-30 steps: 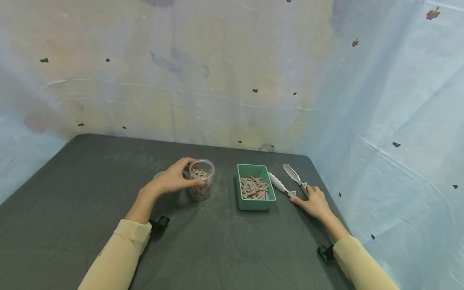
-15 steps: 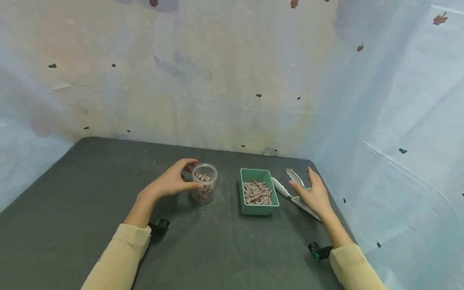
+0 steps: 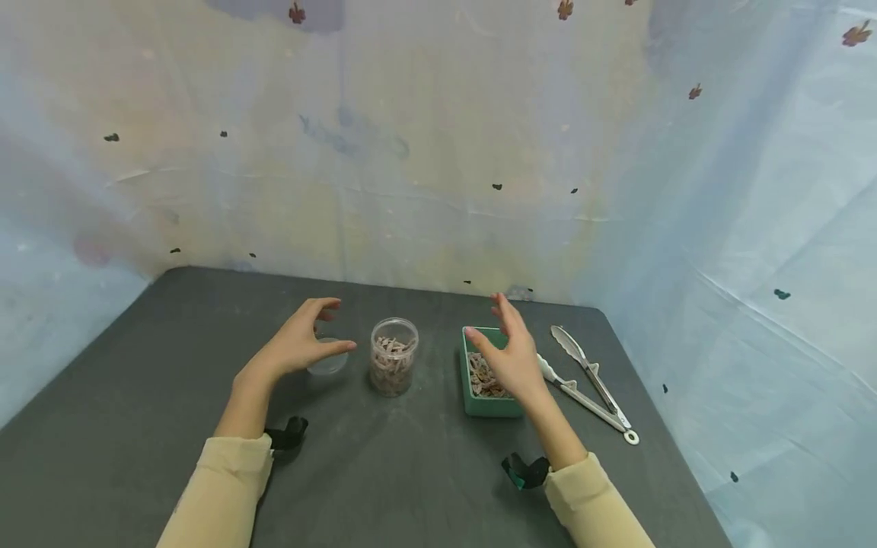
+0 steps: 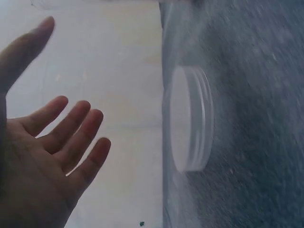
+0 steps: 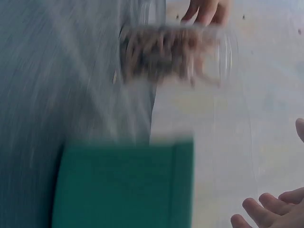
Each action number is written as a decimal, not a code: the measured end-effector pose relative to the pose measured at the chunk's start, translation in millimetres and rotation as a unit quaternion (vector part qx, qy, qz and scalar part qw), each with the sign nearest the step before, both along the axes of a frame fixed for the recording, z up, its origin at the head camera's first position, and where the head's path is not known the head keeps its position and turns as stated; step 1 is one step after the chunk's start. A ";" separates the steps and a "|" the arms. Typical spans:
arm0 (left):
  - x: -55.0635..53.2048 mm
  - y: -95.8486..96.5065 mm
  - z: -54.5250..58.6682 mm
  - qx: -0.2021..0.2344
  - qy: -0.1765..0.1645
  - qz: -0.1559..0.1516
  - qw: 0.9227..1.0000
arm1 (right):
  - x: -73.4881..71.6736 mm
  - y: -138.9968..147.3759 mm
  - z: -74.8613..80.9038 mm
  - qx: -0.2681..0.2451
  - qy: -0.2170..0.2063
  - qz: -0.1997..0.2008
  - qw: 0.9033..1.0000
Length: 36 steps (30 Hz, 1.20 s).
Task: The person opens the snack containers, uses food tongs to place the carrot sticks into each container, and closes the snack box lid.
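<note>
A clear plastic jar (image 3: 393,361) stands upright and lidless on the dark table, with greyish-brown dried strips inside. To its left my left hand (image 3: 293,339) hovers apart from it, thumb and fingers spread around nothing. Below that hand lies a clear round lid (image 4: 192,118), flat on the table. My right hand (image 3: 512,356) is raised over the green tray (image 3: 489,407), fingers spread and holding nothing. More of the same strips (image 3: 482,377) lie in the tray, partly hidden by the hand. White-tipped tongs (image 3: 596,392) rest spread apart on the table, right of the tray.
The dark table (image 3: 411,487) ends at the back against a pale plastic sheet (image 3: 411,152), which also hangs along the right side. A black wrist strap (image 3: 288,434) sits at the left cuff and another strap (image 3: 526,470) at the right.
My right hand has let go of the tongs, lifted and moved left over the tray. My left hand has come away from the jar, moving left toward the lid.
</note>
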State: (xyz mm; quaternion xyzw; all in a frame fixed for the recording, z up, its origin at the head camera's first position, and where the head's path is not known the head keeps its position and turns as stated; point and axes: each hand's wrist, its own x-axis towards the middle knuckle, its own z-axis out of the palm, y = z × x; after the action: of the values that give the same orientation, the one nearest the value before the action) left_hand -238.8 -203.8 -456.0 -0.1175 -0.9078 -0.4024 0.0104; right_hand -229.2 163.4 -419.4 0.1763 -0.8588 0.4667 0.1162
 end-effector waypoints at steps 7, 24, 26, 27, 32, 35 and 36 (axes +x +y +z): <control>-2.6 -6.8 -13.1 -0.046 -0.020 0.009 0.999 | 4.3 -57.0 -19.4 -0.031 -0.023 0.059 0.997; 3.5 -3.4 -34.0 -0.133 -0.060 -0.001 0.989 | 5.5 -82.0 -66.6 -0.079 -0.121 0.129 0.981; 3.2 -3.4 -34.8 -0.135 -0.056 0.003 0.989 | 4.2 -81.7 -67.2 -0.086 -0.119 0.141 0.979; 2.7 -3.5 -35.2 -0.137 -0.053 0.004 0.989 | 3.4 -81.9 -67.3 -0.089 -0.116 0.144 0.979; -1.6 -5.3 -34.7 -0.138 -0.048 0.009 0.989 | -2.5 -84.4 -70.2 -0.103 -0.105 0.155 0.977; -5.3 -7.1 -32.9 -0.128 -0.043 0.003 0.991 | -5.7 -86.1 -72.4 -0.109 -0.110 0.155 0.976; -6.5 -7.7 -32.0 -0.120 -0.039 0.002 0.992 | -6.8 -86.5 -73.0 -0.112 -0.113 0.154 0.975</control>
State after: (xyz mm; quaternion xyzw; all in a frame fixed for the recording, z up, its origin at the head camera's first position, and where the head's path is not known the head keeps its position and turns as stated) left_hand -245.2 -211.4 -488.0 -0.1006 -0.9495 -0.2945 -0.0389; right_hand -236.0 76.9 -492.3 0.2385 -0.7710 0.5893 -0.0361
